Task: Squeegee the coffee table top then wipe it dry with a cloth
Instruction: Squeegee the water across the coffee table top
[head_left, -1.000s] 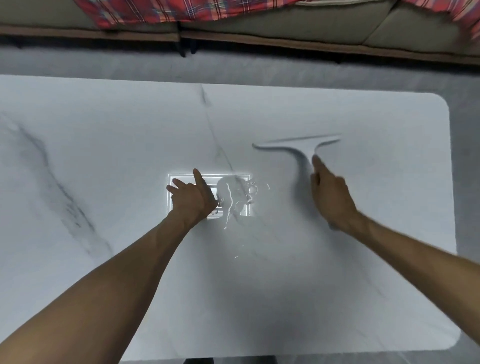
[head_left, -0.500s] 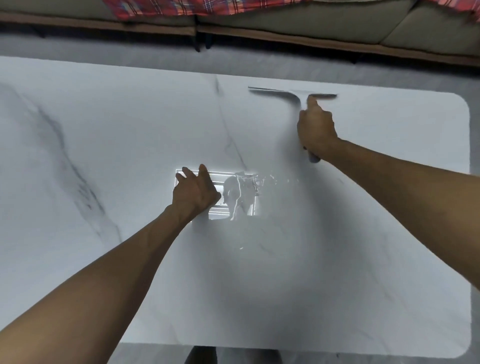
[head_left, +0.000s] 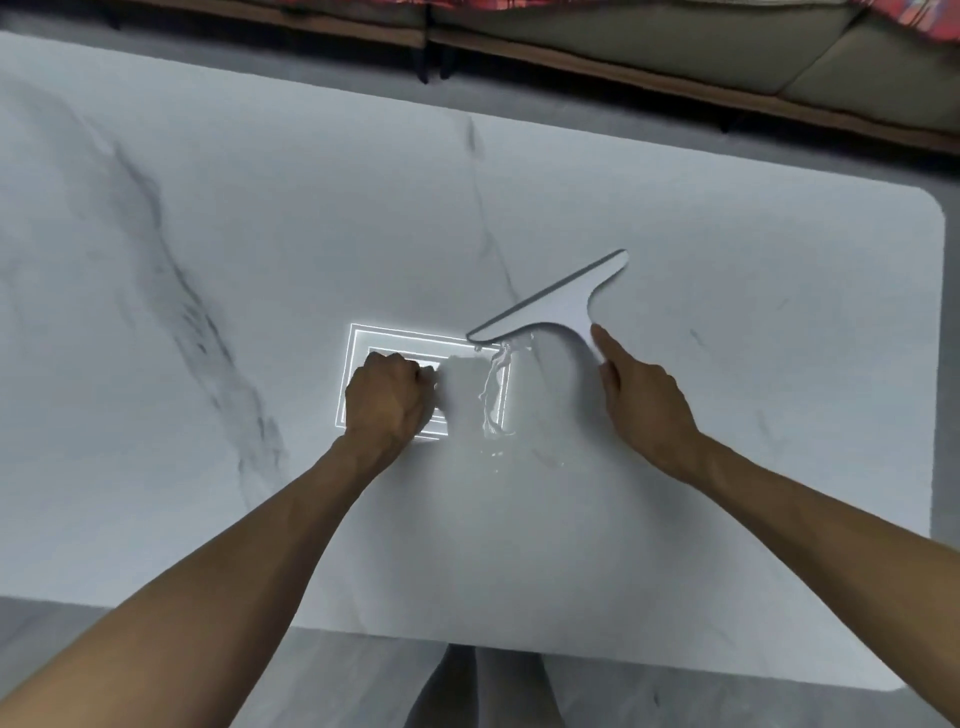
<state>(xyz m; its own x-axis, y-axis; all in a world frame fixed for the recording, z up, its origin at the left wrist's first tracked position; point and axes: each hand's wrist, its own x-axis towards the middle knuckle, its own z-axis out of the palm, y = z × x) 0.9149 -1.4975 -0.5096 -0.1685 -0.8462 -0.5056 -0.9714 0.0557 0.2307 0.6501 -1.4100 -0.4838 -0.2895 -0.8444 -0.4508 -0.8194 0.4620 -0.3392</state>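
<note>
So the right hand (head_left: 644, 410) is wrapped round the squeegee (head_left: 550, 306) handle, index finger pointing along it. Blade sits mid coffee table (head_left: 208, 312), slanted toward 2 o'clock, low end touching a water puddle (head_left: 493, 395). At the puddle's 9 o'clock the left hand (head_left: 387, 402) rests in an empty fist.

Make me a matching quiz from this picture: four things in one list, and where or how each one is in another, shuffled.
Things:
1. squeegee
2. left hand
3. water
4. sofa

States:
A. curled into a fist on the table top
B. beyond the table's far edge
C. gripped by the right hand
D. pooled by the squeegee's near end

Pairs: 1-C, 2-A, 3-D, 4-B.
</note>
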